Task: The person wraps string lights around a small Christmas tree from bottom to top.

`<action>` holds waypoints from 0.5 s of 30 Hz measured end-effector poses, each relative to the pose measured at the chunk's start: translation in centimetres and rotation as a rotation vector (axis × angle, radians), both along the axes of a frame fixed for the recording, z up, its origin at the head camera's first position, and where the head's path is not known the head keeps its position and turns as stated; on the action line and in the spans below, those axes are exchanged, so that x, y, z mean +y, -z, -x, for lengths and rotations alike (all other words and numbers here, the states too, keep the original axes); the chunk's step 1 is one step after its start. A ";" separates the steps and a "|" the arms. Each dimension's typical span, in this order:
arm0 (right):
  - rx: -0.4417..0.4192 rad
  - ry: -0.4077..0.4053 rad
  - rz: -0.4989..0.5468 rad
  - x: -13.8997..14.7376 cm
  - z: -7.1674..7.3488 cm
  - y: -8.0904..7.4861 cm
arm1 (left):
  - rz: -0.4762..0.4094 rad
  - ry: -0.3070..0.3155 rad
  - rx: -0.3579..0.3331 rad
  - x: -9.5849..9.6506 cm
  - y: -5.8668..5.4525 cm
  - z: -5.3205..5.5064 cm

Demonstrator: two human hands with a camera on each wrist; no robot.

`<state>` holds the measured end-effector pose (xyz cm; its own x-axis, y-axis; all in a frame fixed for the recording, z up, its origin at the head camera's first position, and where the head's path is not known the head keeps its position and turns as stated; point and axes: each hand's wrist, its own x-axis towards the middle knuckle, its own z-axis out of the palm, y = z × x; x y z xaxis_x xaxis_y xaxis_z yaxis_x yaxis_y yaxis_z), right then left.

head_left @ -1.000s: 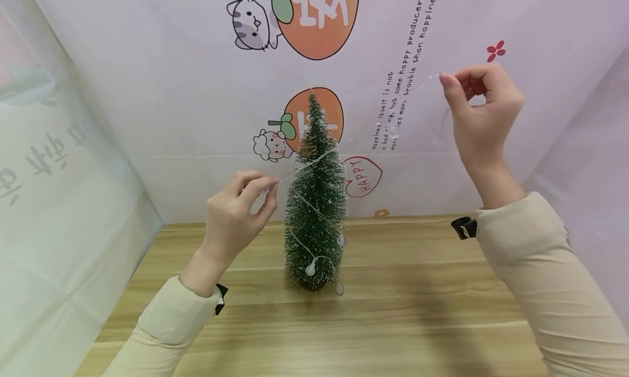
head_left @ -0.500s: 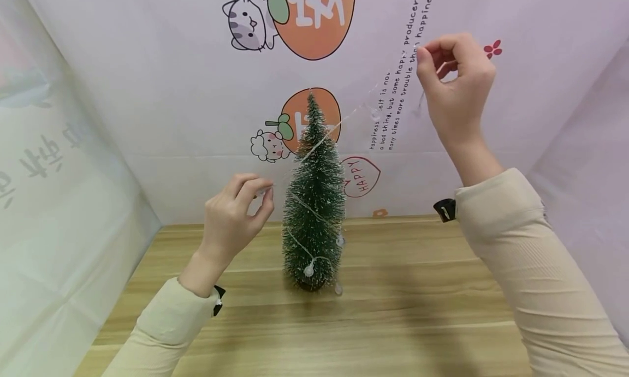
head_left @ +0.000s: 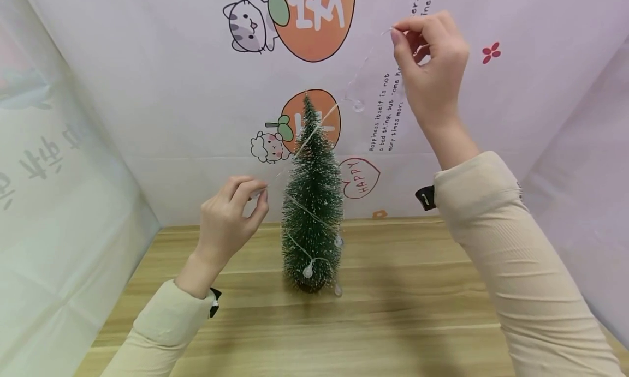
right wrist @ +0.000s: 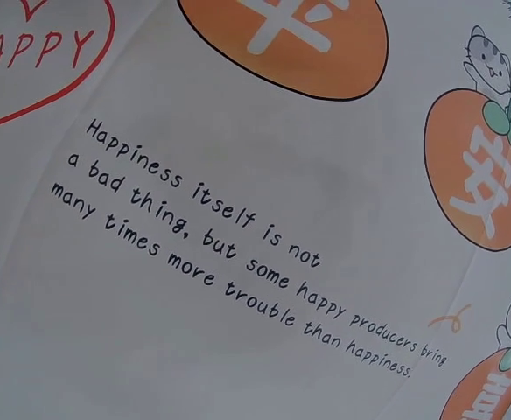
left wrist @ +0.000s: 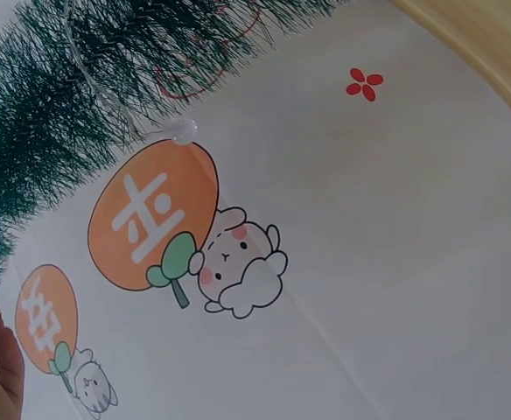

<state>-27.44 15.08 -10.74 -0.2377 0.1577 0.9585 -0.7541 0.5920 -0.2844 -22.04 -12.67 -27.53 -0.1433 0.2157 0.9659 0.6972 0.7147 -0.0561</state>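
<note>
- Light string (head_left: 319, 126) slants in a taut span between left hand (head_left: 227, 219) and right hand (head_left: 432, 60), climbing from left to right across the near side of the tree (head_left: 313, 194); whether that span touches the bristles I cannot tell
- Counter (head_left: 344, 333), wood-grained, lies beneath, its near part below the tree
- Left hand, just left of the tree and the nearer of the two to it, pinches the left end of the span, thumb and fingertips nearly meeting
- Tree stands upright on the counter between the hands, lower turns of the string crossing its near side, with a clear bulb (head_left: 308, 271) by its base
- Right hand, higher and well right of the tip, pinches the strand between thumb and forefinger
- Printed cloth (head_left: 196, 120) hangs at the far side
</note>
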 end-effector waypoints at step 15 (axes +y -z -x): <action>0.001 0.005 -0.046 -2.2 0.4 -1.3 | 0.106 0.006 -0.029 -0.1 0.2 0.2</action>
<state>-27.88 12.92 -9.45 -0.2357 0.1151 0.9650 -0.7513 0.6082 -0.2560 -22.25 -12.74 -27.75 -0.1692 0.3174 0.9331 0.7040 0.7015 -0.1110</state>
